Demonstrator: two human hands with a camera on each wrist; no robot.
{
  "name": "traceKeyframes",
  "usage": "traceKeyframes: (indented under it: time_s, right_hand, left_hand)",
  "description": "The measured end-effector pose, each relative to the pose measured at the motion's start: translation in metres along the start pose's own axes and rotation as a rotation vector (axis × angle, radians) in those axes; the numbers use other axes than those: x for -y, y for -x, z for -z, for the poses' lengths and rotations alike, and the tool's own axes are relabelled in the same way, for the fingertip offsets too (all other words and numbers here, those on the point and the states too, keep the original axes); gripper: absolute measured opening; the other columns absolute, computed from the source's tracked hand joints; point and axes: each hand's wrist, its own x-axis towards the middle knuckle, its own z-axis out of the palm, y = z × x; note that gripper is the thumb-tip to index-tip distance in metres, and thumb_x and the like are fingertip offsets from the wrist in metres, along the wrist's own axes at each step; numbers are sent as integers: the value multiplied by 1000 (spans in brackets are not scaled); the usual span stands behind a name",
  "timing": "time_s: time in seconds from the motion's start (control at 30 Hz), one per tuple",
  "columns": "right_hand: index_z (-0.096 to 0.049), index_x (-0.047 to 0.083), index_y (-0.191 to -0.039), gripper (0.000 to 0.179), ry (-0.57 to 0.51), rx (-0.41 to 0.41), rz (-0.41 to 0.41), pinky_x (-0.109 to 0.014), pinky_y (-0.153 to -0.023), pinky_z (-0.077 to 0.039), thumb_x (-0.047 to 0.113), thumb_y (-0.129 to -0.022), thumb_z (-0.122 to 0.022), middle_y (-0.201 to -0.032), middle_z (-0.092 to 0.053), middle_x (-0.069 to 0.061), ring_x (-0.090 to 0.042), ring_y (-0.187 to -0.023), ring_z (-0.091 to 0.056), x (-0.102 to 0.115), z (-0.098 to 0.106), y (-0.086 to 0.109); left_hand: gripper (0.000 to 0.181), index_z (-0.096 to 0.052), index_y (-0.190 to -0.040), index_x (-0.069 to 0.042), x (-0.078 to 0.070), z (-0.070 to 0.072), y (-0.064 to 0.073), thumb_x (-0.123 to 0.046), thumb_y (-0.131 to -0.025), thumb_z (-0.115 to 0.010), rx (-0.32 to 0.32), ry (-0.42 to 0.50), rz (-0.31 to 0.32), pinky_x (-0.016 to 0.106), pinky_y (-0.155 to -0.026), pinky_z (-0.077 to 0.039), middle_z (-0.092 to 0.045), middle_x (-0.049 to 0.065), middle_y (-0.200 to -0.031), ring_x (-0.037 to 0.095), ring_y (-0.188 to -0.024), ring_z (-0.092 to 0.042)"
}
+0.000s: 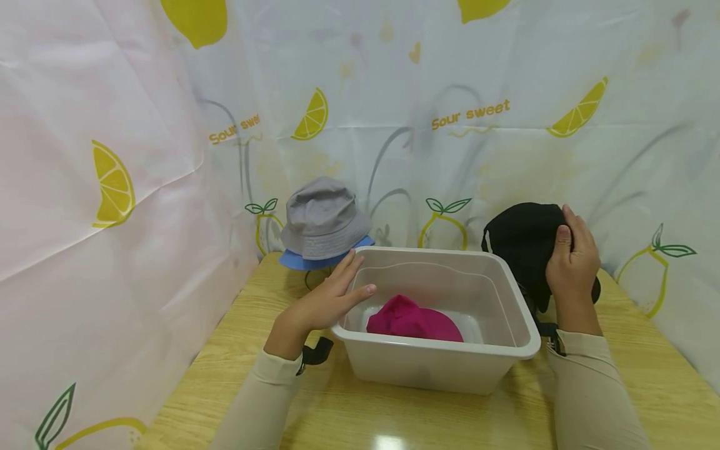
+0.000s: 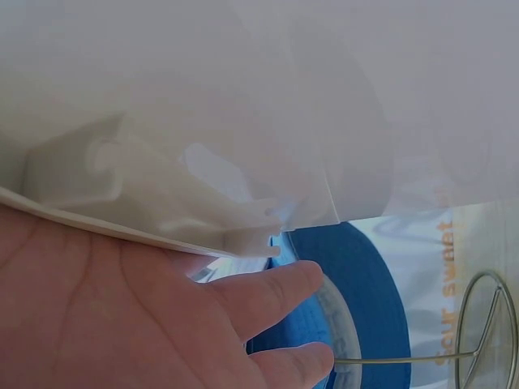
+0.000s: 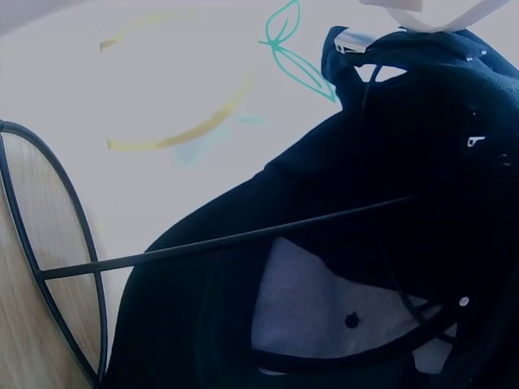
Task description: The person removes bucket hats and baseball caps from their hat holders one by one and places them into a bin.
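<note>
The left hand (image 1: 322, 301), fingers straight, touches the white basin (image 1: 416, 367) holding 1 pink cap (image 1: 413, 320); the right hand (image 1: 575, 267), fingers extended, rests against 1 black cap (image 1: 520, 240).

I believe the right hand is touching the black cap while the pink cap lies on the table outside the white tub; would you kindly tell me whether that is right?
Not quite: the pink cap lies inside the white tub, not on the table, as the head view shows. The right hand is indeed touching the black cap.
</note>
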Motion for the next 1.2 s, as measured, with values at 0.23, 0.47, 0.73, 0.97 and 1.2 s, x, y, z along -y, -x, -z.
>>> traceKeyframes:
  time_s: [0.23, 0.47, 0.73, 0.97, 1.2]
  right_hand:
    - [-56, 35, -150, 41, -6, -22, 27, -51, -128, -21, 39, -110, -46, -158, -50, -11, -32, -152, -38, 4, -1, -1]
    - [-55, 35, -151, 41, 28, 19, 38, -48, -127, -24, 37, -111, -46, -158, -51, -4, -28, -152, -39, 9, 8, -12]
    - [-49, 39, -154, 44, 92, 106, 26, -54, -126, -26, 43, -111, -40, -160, -46, -3, -32, -150, -40, 20, 18, -31]
    - [-48, 45, -152, 42, 122, 117, -37, -52, -124, -29, 46, -112, -39, -158, -47, 0, -32, -148, -43, 29, 23, -45]
    - [-45, 46, -154, 44, 146, 149, -43, -60, -122, -28, 46, -112, -34, -160, -44, -7, -41, -148, -40, 34, 31, -55]
  left_hand:
    - [88, -7, -169, -22, -3, 2, 1, -68, -103, -43, -1, 5, -9, 60, -127, -17, 8, -1, -176, 26, -162, -1]
    - [89, -6, -169, -22, -4, 1, -3, -70, -102, -42, -4, 6, -15, 59, -127, -16, 8, -2, -176, 25, -162, 0]
    - [91, -7, -169, -23, -1, 1, -3, -71, -101, -43, -11, 8, -7, 59, -127, -17, 7, -1, -176, 25, -162, -1]
    - [90, -7, -168, -25, 0, 0, 0, -72, -101, -43, 1, 15, 6, 58, -127, -16, 8, -2, -176, 23, -162, 0]
    - [89, -7, -168, -24, -1, 0, 1, -70, -102, -43, -3, 18, 1, 58, -127, -17, 7, -1, -176, 25, -162, 0]
